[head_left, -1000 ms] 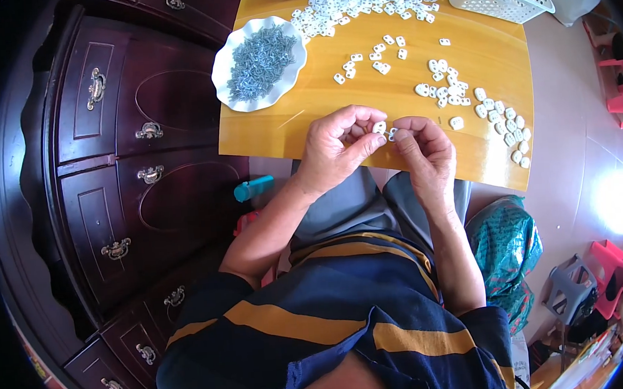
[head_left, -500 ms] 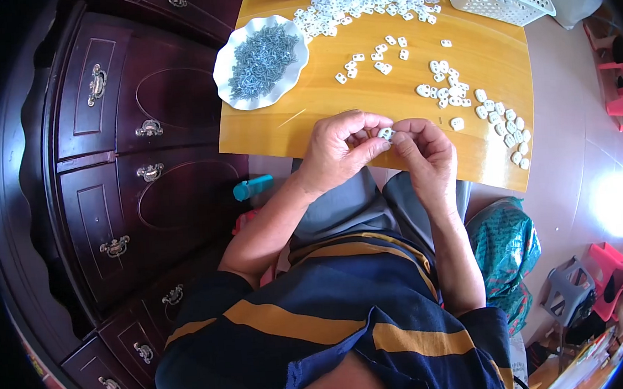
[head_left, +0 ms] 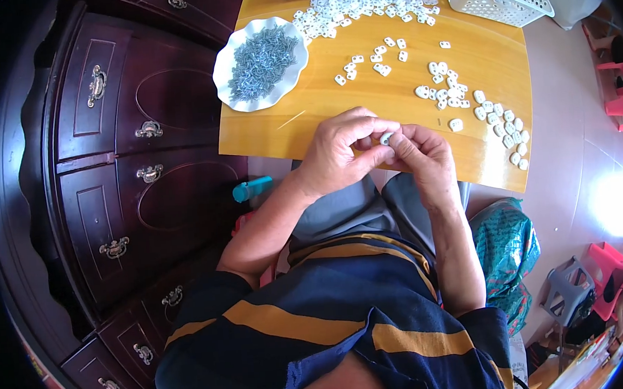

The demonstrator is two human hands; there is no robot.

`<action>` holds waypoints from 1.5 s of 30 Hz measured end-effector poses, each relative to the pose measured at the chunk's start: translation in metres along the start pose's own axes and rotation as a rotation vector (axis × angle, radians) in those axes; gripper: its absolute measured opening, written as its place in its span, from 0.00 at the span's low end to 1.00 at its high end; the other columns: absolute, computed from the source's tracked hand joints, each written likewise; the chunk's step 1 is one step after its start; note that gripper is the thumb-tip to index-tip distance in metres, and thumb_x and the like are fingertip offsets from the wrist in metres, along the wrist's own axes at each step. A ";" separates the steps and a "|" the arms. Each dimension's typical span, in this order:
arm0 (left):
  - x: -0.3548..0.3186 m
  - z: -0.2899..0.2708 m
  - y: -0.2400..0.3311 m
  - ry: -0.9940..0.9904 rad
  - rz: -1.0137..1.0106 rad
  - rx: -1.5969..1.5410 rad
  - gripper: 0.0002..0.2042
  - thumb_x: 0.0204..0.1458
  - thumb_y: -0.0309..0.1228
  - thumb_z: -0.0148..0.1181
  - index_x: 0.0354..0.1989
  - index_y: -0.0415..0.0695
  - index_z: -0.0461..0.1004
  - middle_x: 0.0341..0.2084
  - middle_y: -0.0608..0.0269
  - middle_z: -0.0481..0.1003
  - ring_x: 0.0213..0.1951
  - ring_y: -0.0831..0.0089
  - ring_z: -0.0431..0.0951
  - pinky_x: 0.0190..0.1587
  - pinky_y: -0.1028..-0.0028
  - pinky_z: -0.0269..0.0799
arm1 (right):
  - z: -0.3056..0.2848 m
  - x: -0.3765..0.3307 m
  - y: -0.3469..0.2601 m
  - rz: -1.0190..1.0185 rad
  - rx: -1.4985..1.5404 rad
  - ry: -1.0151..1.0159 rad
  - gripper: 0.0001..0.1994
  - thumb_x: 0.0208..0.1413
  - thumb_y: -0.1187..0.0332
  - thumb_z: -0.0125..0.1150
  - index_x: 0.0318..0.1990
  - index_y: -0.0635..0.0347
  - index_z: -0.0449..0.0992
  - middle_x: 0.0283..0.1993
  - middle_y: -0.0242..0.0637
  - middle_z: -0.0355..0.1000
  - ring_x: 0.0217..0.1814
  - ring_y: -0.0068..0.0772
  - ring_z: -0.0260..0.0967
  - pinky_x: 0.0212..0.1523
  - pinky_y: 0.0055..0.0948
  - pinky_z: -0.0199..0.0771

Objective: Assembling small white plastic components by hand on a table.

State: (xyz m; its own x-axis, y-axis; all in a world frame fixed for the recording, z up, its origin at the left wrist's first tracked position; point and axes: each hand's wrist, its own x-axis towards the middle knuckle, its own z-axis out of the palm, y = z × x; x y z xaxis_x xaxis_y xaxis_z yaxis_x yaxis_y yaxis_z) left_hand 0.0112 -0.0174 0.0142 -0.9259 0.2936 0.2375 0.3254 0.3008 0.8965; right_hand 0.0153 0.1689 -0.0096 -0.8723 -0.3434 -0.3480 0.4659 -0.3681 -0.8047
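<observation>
My left hand (head_left: 348, 146) and my right hand (head_left: 423, 153) meet over the near table edge. Between their fingertips is a small white plastic piece (head_left: 386, 138), pinched by thumb and forefinger of each hand. The right fingers now cover much of it. Close to my right hand a single rounded white piece (head_left: 455, 124) lies on the table, with several oval white pieces (head_left: 508, 128) to its right. Beyond my hands are scattered small white pieces with holes (head_left: 376, 58) and a denser cluster of white pieces (head_left: 453, 92).
A white scalloped bowl (head_left: 222, 66) full of small grey metal screws (head_left: 263, 62) stands at the table's left. White holed pieces (head_left: 357, 8) are heaped along the back, near a white perforated basket (head_left: 510, 7). Dark drawers (head_left: 102, 157) line the left; a green bag (head_left: 506, 243) stands right.
My right fingers have moved left and closed over the white piece, which is tilted and more hidden than before. The pieces on the table lie as before.
</observation>
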 end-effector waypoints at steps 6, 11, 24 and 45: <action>0.003 0.011 0.008 0.131 0.101 0.238 0.25 0.44 0.26 0.75 0.53 0.41 0.76 0.39 0.57 0.78 0.36 0.59 0.81 0.38 0.65 0.79 | 0.007 0.002 0.005 -0.047 0.088 0.039 0.10 0.69 0.67 0.60 0.46 0.66 0.79 0.40 0.34 0.80 0.39 0.21 0.77 0.45 0.25 0.80; 0.003 0.012 0.001 0.152 0.201 0.415 0.21 0.44 0.20 0.73 0.49 0.39 0.78 0.39 0.52 0.80 0.39 0.56 0.82 0.40 0.65 0.80 | 0.012 0.002 0.008 -0.028 0.214 0.047 0.10 0.70 0.66 0.59 0.46 0.64 0.79 0.39 0.34 0.80 0.39 0.22 0.77 0.46 0.26 0.80; 0.002 0.008 0.001 0.088 0.124 0.322 0.18 0.46 0.21 0.73 0.47 0.36 0.79 0.37 0.51 0.80 0.35 0.57 0.83 0.37 0.66 0.80 | 0.001 0.005 0.015 0.060 0.319 -0.004 0.13 0.71 0.62 0.57 0.43 0.62 0.82 0.38 0.34 0.82 0.37 0.21 0.78 0.41 0.23 0.80; 0.007 0.009 0.005 0.037 0.237 0.408 0.14 0.48 0.24 0.72 0.44 0.38 0.80 0.35 0.52 0.82 0.36 0.55 0.83 0.38 0.65 0.80 | 0.004 -0.007 0.015 -0.048 0.189 0.125 0.11 0.68 0.64 0.61 0.38 0.62 0.84 0.33 0.33 0.81 0.33 0.19 0.75 0.39 0.21 0.77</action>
State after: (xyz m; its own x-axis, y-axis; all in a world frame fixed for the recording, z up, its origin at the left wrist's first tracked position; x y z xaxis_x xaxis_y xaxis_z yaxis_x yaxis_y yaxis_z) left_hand 0.0078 -0.0052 0.0171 -0.8208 0.3672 0.4375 0.5706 0.5637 0.5972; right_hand 0.0290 0.1625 -0.0170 -0.9004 -0.2162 -0.3775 0.4324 -0.5405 -0.7217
